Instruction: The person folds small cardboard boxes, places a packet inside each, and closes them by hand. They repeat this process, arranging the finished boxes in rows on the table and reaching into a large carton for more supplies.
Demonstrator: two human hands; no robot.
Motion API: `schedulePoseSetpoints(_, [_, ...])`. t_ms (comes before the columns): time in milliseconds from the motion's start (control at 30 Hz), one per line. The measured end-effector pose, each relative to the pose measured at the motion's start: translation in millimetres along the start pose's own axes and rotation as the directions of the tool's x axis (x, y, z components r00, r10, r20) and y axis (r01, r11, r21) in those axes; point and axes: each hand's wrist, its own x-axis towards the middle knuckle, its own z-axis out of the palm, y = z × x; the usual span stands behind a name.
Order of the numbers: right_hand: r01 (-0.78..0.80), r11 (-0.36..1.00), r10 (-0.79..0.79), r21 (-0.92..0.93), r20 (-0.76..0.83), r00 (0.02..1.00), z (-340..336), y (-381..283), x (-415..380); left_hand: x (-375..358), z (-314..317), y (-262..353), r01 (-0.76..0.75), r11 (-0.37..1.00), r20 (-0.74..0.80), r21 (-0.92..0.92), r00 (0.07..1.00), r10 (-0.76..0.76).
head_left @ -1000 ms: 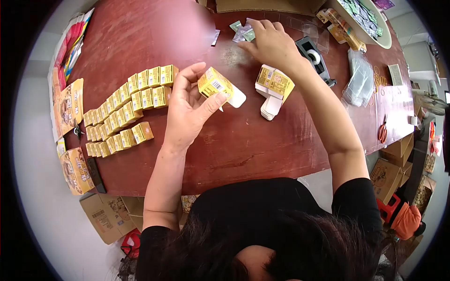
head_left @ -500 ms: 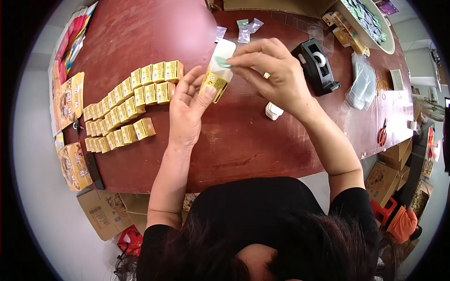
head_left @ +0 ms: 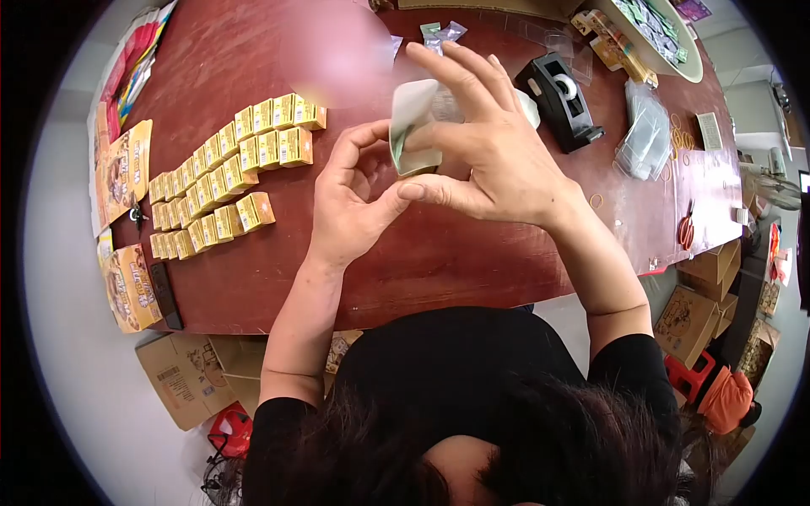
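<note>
A small yellow carton with its white inner flap [head_left: 413,99] raised is held upright in front of me, its mouth open. My left hand [head_left: 354,190] curls around its left side, thumb along the base. My right hand [head_left: 515,160] has a finger inside the carton and its thumb against the lower edge, with the other fingers spread above. A bit of green sachet [head_left: 398,142] shows at the carton's inner left wall. Most of the printed outside is hidden. Rows of closed yellow cartons [head_left: 224,181] stand on the table to the left.
Right of my hands is a black tape dispenser [head_left: 561,101]. Beyond it lie clear plastic sleeves [head_left: 643,139], rubber bands [head_left: 682,139] and red-handled scissors [head_left: 687,229]. Loose sachets [head_left: 443,35] lie at the back, and a tub [head_left: 693,67] of sachets stands back right.
My right hand has pushed the green sachet down into the carton, and its finger is now inside. The carton has turned, showing more of its white inside.
</note>
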Motion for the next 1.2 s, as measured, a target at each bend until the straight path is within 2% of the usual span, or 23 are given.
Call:
schedulePoseSetpoints(33, [-0.004, 1.000, 0.004, -0.005, -0.001, 1.000, -0.2, 2.2, -1.1, 0.2, -0.6, 0.5, -0.037, 0.997, -0.011, 0.061, 0.999, 0.038])
schedulePoseSetpoints(67, [-0.015, 0.992, 0.030, 0.123, -0.115, 0.993, 0.3, 4.3, -2.5, 0.0, -0.4, 1.1, -0.073, 0.990, -0.024, 0.123, 0.997, 0.076])
schedulePoseSetpoints(100, [-0.009, 0.968, 0.067, 0.250, -0.223, 0.972, 0.6, 5.3, -4.0, 2.0, 5.3, 5.3, -0.122, 0.992, -0.071, 0.045, 0.990, 0.125])
schedulePoseSetpoints(167, [-0.029, 0.957, 0.086, 0.288, -0.190, 0.978, 1.8, 5.4, -8.0, 0.1, 11.3, 5.0, -0.185, 0.983, -0.071, 0.018, 0.980, 0.186])
schedulePoseSetpoints(233, [-0.062, 0.857, 0.098, 0.512, -0.045, 0.994, 5.8, 7.3, -11.0, -2.4, 12.0, 2.1, -0.242, 0.970, -0.067, -0.014, 0.968, 0.241])
schedulePoseSetpoints(267, [-0.065, 0.858, 0.101, 0.510, -0.043, 0.994, 2.7, 6.7, -11.3, -3.9, 10.9, -1.5, -0.248, 0.968, -0.032, 0.027, 0.968, 0.248])
schedulePoseSetpoints(333, [-0.214, 0.726, 0.133, 0.654, 0.173, 0.976, -5.2, 5.4, -11.7, -5.2, 9.3, -2.4, -0.249, 0.966, 0.001, 0.067, 0.968, 0.250])
schedulePoseSetpoints(367, [-0.216, 0.724, 0.134, 0.654, 0.174, 0.976, -3.1, 7.9, -14.3, -4.3, 8.1, 0.5, -0.275, 0.948, 0.048, 0.160, 0.961, 0.271])
schedulePoseSetpoints(400, [-0.142, 0.747, 0.094, 0.649, 0.109, 0.990, 1.0, 12.7, -16.7, -3.2, 7.6, 3.6, -0.305, 0.919, 0.096, 0.250, 0.952, 0.290])
schedulePoseSetpoints(467, [-0.065, 0.766, 0.046, 0.640, 0.046, 0.998, 3.0, 14.0, -18.4, -4.0, 8.3, 8.3, -0.297, 0.919, 0.114, 0.260, 0.954, 0.277])
schedulePoseSetpoints(533, [-0.110, 0.741, 0.156, 0.663, -0.010, 0.988, 2.0, 9.1, -20.7, -3.9, 8.9, 13.0, -0.288, 0.919, 0.129, 0.270, 0.956, 0.262])
schedulePoseSetpoints(567, [-0.110, 0.739, 0.152, 0.665, -0.006, 0.988, 5.7, 10.1, -21.1, -3.1, 9.4, 15.5, -0.303, 0.899, 0.141, 0.317, 0.952, 0.272])
schedulePoseSetpoints(633, [0.016, 0.640, 0.133, 0.768, -0.132, 0.982, 15.8, 10.1, -20.3, -2.5, 10.4, 15.4, -0.314, 0.877, 0.151, 0.364, 0.949, 0.278])
schedulePoseSetpoints(700, [0.011, 0.631, 0.156, 0.776, -0.141, 0.978, 17.7, 5.6, -18.9, -1.4, 13.1, 13.3, -0.238, 0.961, 0.092, 0.140, 0.970, 0.227])
schedulePoseSetpoints(767, [0.087, 0.473, 0.198, 0.877, -0.202, 0.959, 20.7, 4.6, -17.6, 0.9, 14.7, 14.0, -0.226, 0.972, 0.080, 0.061, 0.972, 0.221])
schedulePoseSetpoints(800, [0.086, 0.473, 0.200, 0.877, -0.202, 0.959, 17.5, 3.6, -18.1, 1.7, 15.6, 14.6, -0.216, 0.976, 0.066, -0.018, 0.974, 0.217])
schedulePoseSetpoints(867, [-0.044, 0.584, 0.212, 0.810, -0.100, 0.972, 5.1, -1.6, -17.7, 1.5, 18.3, 14.8, -0.201, 0.979, 0.067, -0.027, 0.977, 0.203])
schedulePoseSetpoints(900, [-0.045, 0.584, 0.214, 0.811, -0.100, 0.972, 2.2, -4.8, -16.4, 1.3, 19.3, 14.9, -0.187, 0.982, 0.068, -0.035, 0.980, 0.189])
schedulePoseSetpoints(967, [-0.195, 0.584, 0.328, 0.788, -0.010, 0.945, -1.6, -12.5, -11.8, 1.5, 19.6, 15.3, -0.186, 0.982, 0.071, -0.033, 0.980, 0.188])
schedulePoseSetpoints(1000, [-0.195, 0.584, 0.329, 0.788, -0.010, 0.944, -5.1, -15.3, -9.0, 1.7, 19.7, 15.7, -0.188, 0.982, 0.073, -0.030, 0.979, 0.190])
schedulePoseSetpoints(1067, [-0.348, 0.366, 0.483, 0.863, 0.143, 0.864, -11.5, -19.7, -4.4, 1.9, 20.9, 17.5, -0.220, 0.976, 0.076, 0.003, 0.973, 0.219])
schedulePoseSetpoints(1133, [-0.351, 0.390, 0.450, 0.851, 0.157, 0.879, -11.0, -13.4, -7.0, 1.6, 21.0, 19.2, -0.253, 0.967, 0.079, 0.040, 0.965, 0.250])
schedulePoseSetpoints(1200, [-0.154, 0.553, 0.259, 0.819, 0.007, 0.966, -3.0, -3.3, -11.6, 2.0, 20.4, 20.5, -0.274, 0.962, 0.087, 0.020, 0.959, 0.271])
